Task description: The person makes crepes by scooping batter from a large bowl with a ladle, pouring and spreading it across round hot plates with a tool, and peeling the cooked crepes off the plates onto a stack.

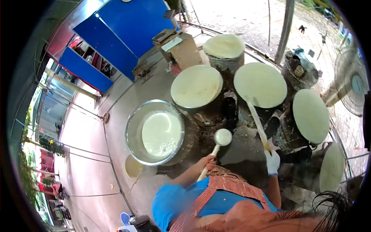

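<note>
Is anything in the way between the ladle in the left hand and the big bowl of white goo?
Just the rim of the big bowl, which the ladle in the left hand would probably have to go over. Nothing else seems to stand between them.

an open-sided, roofed cooking workshop is shown. wide pale discs (197, 86) are carried on sooty, drum-like stoves (206, 118), and thin white liquid (161, 135) is held in a large round metal basin (134, 129). the grey concrete floor (118, 154) is bordered by tall blue panels (121, 29) and sunlit ground (239, 17).
</note>
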The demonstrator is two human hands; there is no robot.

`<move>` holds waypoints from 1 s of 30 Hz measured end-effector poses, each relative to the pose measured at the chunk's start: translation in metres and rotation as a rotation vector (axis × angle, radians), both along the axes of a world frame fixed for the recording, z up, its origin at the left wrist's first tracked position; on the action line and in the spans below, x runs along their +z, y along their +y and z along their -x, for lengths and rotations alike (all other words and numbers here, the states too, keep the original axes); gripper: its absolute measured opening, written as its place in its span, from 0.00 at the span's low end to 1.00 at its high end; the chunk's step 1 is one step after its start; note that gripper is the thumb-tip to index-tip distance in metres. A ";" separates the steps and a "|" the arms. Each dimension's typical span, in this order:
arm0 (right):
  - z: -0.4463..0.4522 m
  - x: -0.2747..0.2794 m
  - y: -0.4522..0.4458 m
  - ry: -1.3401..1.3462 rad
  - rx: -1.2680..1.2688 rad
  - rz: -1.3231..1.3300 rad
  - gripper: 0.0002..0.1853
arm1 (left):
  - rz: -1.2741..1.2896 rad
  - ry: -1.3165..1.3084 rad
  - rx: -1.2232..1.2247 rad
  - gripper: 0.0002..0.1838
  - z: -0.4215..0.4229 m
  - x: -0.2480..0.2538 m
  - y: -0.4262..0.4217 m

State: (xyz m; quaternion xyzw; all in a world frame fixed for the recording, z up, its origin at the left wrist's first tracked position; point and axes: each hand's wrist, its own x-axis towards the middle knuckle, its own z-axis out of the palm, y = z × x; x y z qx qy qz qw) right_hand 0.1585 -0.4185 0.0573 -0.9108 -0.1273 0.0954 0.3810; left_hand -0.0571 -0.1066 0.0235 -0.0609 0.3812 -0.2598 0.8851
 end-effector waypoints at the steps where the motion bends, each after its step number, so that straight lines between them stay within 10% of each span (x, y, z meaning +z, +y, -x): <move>1: -0.011 0.001 0.033 -0.008 0.036 0.023 0.22 | -0.006 0.025 0.096 0.16 0.015 0.018 0.012; 16: 0.014 0.046 0.170 -0.142 0.434 0.595 0.21 | -0.031 -0.017 0.568 0.25 0.128 0.026 0.137; 30: -0.053 -0.011 0.439 -0.713 1.059 0.325 0.21 | 0.093 0.052 0.919 0.25 0.124 0.055 0.054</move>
